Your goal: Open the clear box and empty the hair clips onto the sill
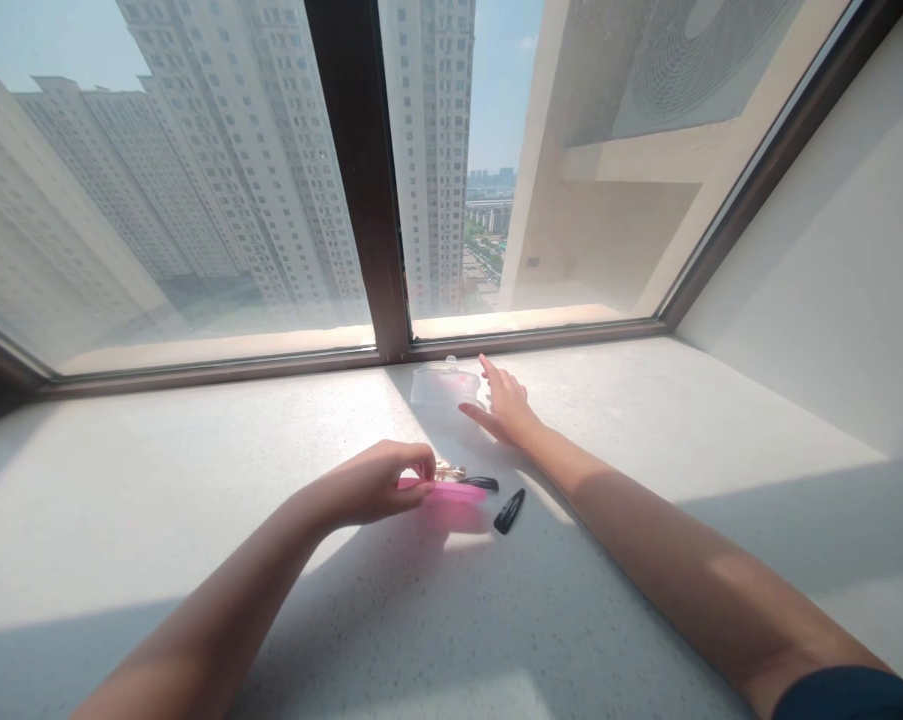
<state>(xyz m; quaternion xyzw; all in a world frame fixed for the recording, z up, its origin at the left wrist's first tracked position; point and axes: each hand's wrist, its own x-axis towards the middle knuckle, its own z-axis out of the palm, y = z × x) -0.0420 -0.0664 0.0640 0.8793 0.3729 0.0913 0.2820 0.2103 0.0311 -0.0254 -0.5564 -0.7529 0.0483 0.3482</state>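
Note:
My left hand is closed, thumb and fingers pinching the left end of a thin pink rounded piece whose exact kind I cannot make out. Pink light falls on the sill below it. Just behind its edge lie a gold-coloured hair clip and a black hair clip. A second black snap hair clip rests on the sill to the right. Farther off, my right hand is open, thumb and fingers spread beside the right end of a clear plastic box; whether it touches the box I cannot tell.
The pale speckled window sill bears everything, with bright sun and shadow across it. A dark window frame and glass stand behind the box. At the right is a white side wall. Tall buildings show outside.

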